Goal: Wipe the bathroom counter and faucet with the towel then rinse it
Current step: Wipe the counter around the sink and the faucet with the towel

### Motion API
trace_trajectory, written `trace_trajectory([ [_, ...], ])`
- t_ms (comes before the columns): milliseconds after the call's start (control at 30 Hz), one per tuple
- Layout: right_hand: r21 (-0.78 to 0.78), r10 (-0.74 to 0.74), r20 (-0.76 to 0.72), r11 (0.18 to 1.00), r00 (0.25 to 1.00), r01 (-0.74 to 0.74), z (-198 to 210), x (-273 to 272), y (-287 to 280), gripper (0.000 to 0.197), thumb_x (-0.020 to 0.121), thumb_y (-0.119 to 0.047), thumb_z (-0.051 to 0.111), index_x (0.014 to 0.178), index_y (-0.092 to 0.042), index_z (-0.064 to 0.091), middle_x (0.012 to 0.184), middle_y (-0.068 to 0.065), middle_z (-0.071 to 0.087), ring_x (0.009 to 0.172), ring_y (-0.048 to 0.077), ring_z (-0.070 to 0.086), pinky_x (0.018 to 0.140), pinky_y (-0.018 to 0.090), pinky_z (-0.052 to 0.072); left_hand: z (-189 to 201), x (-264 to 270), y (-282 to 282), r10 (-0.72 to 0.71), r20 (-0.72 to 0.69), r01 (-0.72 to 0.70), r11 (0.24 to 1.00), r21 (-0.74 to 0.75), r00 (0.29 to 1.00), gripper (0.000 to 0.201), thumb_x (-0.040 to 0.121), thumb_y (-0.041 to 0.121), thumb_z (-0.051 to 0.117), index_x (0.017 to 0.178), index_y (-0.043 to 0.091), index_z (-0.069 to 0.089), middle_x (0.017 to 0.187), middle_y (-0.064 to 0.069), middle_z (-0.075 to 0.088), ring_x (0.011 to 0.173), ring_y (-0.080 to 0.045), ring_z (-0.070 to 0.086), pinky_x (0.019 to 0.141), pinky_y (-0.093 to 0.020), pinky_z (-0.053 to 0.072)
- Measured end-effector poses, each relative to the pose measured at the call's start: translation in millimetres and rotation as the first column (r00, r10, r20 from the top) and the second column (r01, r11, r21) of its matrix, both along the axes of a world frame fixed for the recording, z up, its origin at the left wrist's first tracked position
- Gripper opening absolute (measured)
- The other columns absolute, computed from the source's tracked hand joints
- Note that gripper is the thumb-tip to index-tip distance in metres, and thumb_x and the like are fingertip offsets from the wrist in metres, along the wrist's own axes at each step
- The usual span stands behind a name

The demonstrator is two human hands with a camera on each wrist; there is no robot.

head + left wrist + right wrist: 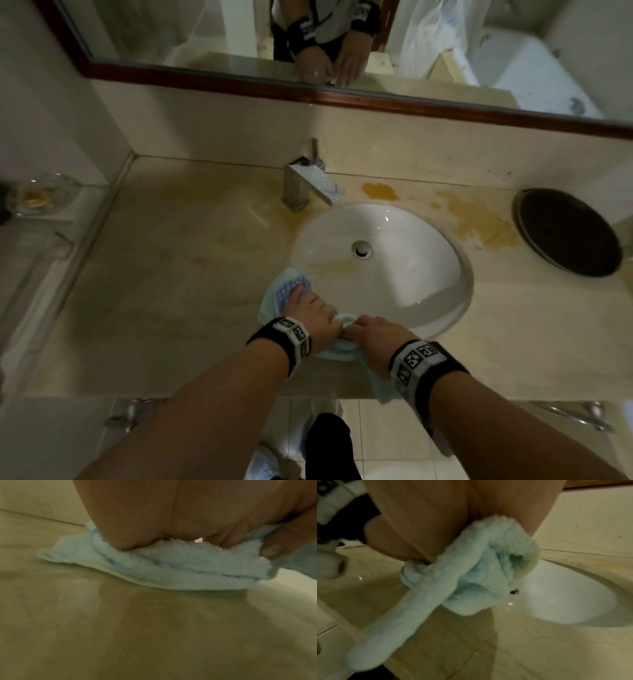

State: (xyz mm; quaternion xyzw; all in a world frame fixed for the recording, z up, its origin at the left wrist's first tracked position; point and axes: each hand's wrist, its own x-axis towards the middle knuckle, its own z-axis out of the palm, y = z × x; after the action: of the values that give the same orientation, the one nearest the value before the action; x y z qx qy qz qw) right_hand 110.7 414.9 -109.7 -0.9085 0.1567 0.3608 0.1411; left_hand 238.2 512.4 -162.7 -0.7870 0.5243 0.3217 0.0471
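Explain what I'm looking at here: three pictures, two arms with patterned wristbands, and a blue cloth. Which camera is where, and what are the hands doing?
There is no machine: a person wears three cameras. The wide picture comes from the head, looking down at a counter with a sink, a faucet, yellow stains and a dark round tray. The patterned bands hold the wrist cameras. The other two pictures look along each hand. The left hand presses a light blue towel onto the counter at the sink's near edge. The right hand grips the towel's other end, which hangs bunched below it, as its wrist picture shows. A mirror above reflects both hands.
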Motion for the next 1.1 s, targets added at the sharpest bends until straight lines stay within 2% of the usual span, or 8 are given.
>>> trace_trajectory([
  [100, 0.013, -0.026, -0.084, 1.000, 0.996, 0.028, 22, -4, -14, 0.039, 0.090, -0.030, 0.063, 0.128, -0.038, 0.058, 0.124, -0.001, 0.060, 0.115, 0.024, 0.058, 0.097, 0.036, 0.047, 9, -11, 8, -0.040, -0.113, 0.035, 0.998, -0.051, 0.993, 0.063, 0.084, 0.058, 0.027, 0.135, 0.031, 0.051, 0.138, -0.002, 0.054, 0.135, -0.024, 0.038, 0.118, -0.050, 0.013],
  [200, 0.025, -0.094, -0.070, 0.995, 0.993, 0.096, 43, -5, -25, 0.042, 0.091, -0.016, 0.055, 0.127, -0.036, 0.063, 0.126, -0.005, 0.063, 0.118, 0.018, 0.059, 0.097, 0.030, 0.048, 24, -9, 21, 0.024, -0.263, -0.053, 0.993, -0.103, 0.965, 0.041, 0.080, 0.066, 0.049, 0.102, 0.031, 0.054, 0.103, -0.001, 0.058, 0.105, -0.028, 0.057, 0.091, -0.040, 0.041],
  [433, 0.264, -0.360, 0.164, 0.913, 0.919, 0.311, 119, 47, -15, 0.036, 0.089, -0.006, 0.057, 0.113, -0.030, 0.069, 0.118, -0.005, 0.060, 0.116, 0.019, 0.054, 0.099, 0.029, 0.043, 60, 6, 62, 0.207, -0.428, -0.295, 0.944, -0.149, 0.880, 0.070, 0.087, 0.030, 0.076, 0.148, 0.022, 0.043, 0.146, -0.007, 0.051, 0.134, -0.025, 0.048, 0.109, -0.035, 0.038],
  [633, 0.486, -0.477, 0.307, 0.823, 0.824, 0.295, 141, 94, 17, 0.027, 0.082, -0.013, 0.068, 0.098, -0.033, 0.073, 0.101, 0.000, 0.072, 0.097, 0.021, 0.064, 0.085, 0.032, 0.050, 85, 53, 118, 0.558, -0.520, -0.750, 0.590, -0.299, 0.647, 0.021, 0.092, 0.032, 0.068, 0.109, 0.019, 0.068, 0.104, -0.006, 0.070, 0.102, -0.029, 0.065, 0.086, -0.036, 0.051],
  [733, 0.540, -0.543, 0.331, 0.780, 0.771, 0.317, 146, 118, 32, 0.024, 0.083, -0.012, 0.068, 0.103, -0.024, 0.072, 0.099, -0.003, 0.070, 0.092, 0.017, 0.063, 0.077, 0.024, 0.047, 94, 82, 154, 0.657, -0.599, -0.887, 0.382, -0.260, 0.458, 0.036, 0.092, 0.051, 0.061, 0.093, 0.016, 0.068, 0.087, -0.011, 0.068, 0.084, -0.029, 0.066, 0.071, -0.033, 0.047],
  [833, 0.561, -0.591, 0.331, 0.750, 0.735, 0.350, 138, 135, 46, 0.018, 0.081, -0.016, 0.072, 0.095, -0.026, 0.073, 0.096, -0.002, 0.070, 0.093, 0.020, 0.063, 0.077, 0.026, 0.048, 100, 95, 185, 0.740, -0.549, -0.921, 0.313, -0.230, 0.389, 0.052, 0.090, 0.074, 0.045, 0.080, 0.026, 0.063, 0.080, 0.000, 0.064, 0.074, -0.021, 0.060, 0.069, -0.030, 0.042],
  [1000, 0.515, -0.525, 0.216, 0.778, 0.823, 0.361, 110, 151, 80, 0.012, 0.092, -0.023, 0.063, 0.101, -0.025, 0.072, 0.099, 0.002, 0.071, 0.085, 0.016, 0.063, 0.073, 0.024, 0.049, 98, 105, 215, 0.803, -0.506, -0.948, 0.236, -0.214, 0.314, 0.059, 0.094, 0.067, 0.044, 0.069, 0.015, 0.059, 0.075, -0.012, 0.064, 0.075, -0.031, 0.063, 0.072, -0.039, 0.050],
  [1100, 0.401, -0.374, 0.167, 0.871, 0.912, 0.284, 98, 160, 99, 0.019, 0.097, -0.032, 0.054, 0.109, -0.028, 0.068, 0.110, 0.000, 0.067, 0.092, 0.015, 0.057, 0.077, 0.023, 0.039, 98, 116, 227, 0.837, -0.510, -0.976, 0.121, -0.183, 0.199, 0.051, 0.097, 0.058, 0.051, 0.066, 0.017, 0.052, 0.065, -0.006, 0.054, 0.060, -0.023, 0.052, 0.059, -0.028, 0.041],
])
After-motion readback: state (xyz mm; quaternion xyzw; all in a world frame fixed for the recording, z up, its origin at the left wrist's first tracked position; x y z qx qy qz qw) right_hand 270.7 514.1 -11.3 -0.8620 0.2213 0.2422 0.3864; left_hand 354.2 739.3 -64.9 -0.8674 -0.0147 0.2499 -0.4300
